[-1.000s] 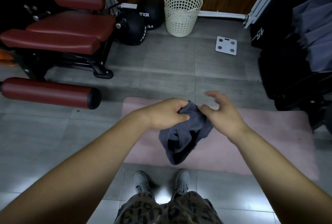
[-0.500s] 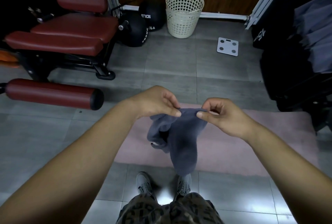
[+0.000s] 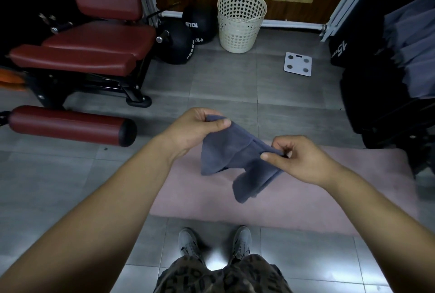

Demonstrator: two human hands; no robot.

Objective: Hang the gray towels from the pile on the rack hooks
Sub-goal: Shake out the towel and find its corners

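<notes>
Since half a second ago the hands have drawn apart, spreading one soft gray terry towel point(image 3: 233, 151) above the flat pink floor mat point(image 3: 341, 189). The left hand point(image 3: 200, 128) pinches one corner and the right hand point(image 3: 303, 158) another. I judge the towel nearly ready for a hook. Count: one towel, two hands. No pile or hooks can be made out.

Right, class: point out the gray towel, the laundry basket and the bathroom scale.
gray towel point(image 3: 226, 149), head view, its spread middle.
laundry basket point(image 3: 239, 31), head view, perforated front wall.
bathroom scale point(image 3: 297, 64), head view, its top centre.
</notes>
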